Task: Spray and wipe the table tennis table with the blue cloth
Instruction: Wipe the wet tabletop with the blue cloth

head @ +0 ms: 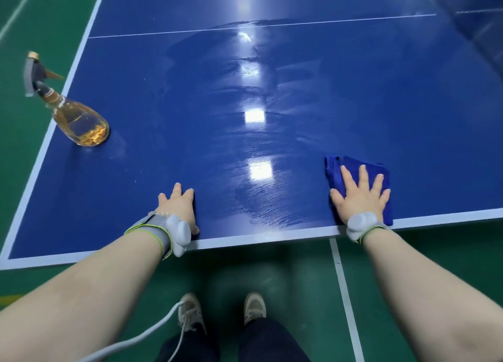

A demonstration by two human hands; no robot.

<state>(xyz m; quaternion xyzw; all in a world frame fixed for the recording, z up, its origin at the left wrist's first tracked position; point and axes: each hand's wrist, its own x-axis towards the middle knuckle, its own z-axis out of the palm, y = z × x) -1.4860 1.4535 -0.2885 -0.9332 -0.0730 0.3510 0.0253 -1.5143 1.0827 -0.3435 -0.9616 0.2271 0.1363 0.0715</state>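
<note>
Head view looks down over a blue table (353, 95) with white edge lines, standing on a green floor (40, 21). Right hand (359, 198) lies flat on the blue cloth (353, 166), palm down, its fingers (363, 175) spread and straight; this grip is open and pressing the cloth against the table rather than pinching it. The cloth sits under and around that hand, near the table's near edge on the right side. Its folded bulk shows beyond the fingertips and to the left of the thumb, and a strip of it runs down along the little-finger side to the white border.

The cloth is a deeper, more saturated blue than the table, with a soft, towel-like nap and a rumpled far-left corner.

Left hand (179, 206) rests on the bare table near the near edge, well apart from the cloth, fingers loosely spread, holding nothing. Both wrists carry grey bands with a pale device (181, 234) on each.

Between the two hands and stretching away toward the middle, the table shows wet, streaky smears that catch the reflections of ceiling lights. A spray bottle (79, 119) with amber liquid and a grey trigger head stands near the table's left edge, far from both hands. Below the table edge, two shoes (254, 306) and dark trousers are visible, with a white cable (141, 334) trailing down by the left arm.
</note>
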